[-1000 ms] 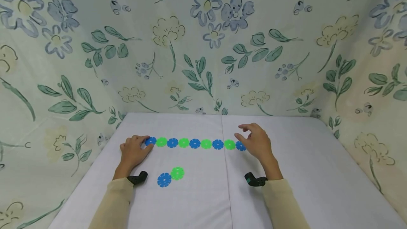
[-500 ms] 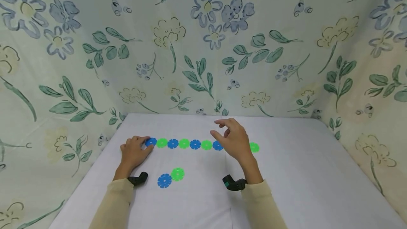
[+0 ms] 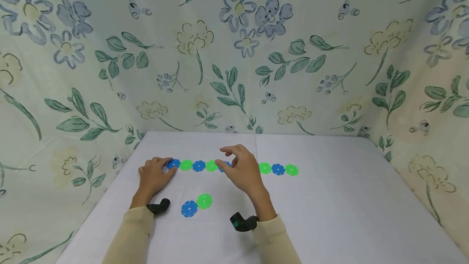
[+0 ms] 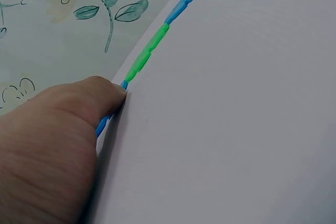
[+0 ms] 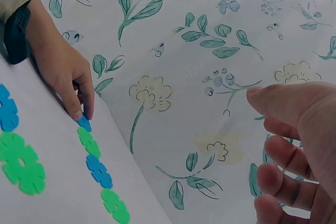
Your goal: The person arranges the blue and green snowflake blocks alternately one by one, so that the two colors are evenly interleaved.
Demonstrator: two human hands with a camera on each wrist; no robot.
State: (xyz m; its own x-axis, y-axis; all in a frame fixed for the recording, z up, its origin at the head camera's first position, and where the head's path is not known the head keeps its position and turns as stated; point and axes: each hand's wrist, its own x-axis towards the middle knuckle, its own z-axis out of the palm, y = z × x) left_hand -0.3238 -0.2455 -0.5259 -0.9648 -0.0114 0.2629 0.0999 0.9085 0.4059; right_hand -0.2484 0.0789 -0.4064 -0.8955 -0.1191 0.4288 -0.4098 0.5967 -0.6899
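A straight row of alternating blue and green notched, flower-shaped plastic discs (image 3: 199,166) lies across the white table. At its left end, my left hand (image 3: 153,177) grips the end blue disc (image 3: 174,163) between thumb and fingers; the left wrist view shows the thumb (image 4: 107,95) against it. My right hand (image 3: 242,171) hovers over the middle of the row, hiding part of it. Its fingers are loosely bent with a gap to the thumb, and it holds nothing. The right wrist view shows those fingers (image 5: 283,179) and the left hand at the row's end.
Nearer the front lie a blue disc (image 3: 189,209) and a green disc (image 3: 204,201), edges touching; whether they interlock I cannot tell. A floral curtain (image 3: 234,72) rises behind the table (image 3: 348,199) and along its sides. Each wrist wears a black camera.
My right hand has moved left along the row from its right end to its middle, uncovering the blue and green discs at the right end. The left hand stays put.
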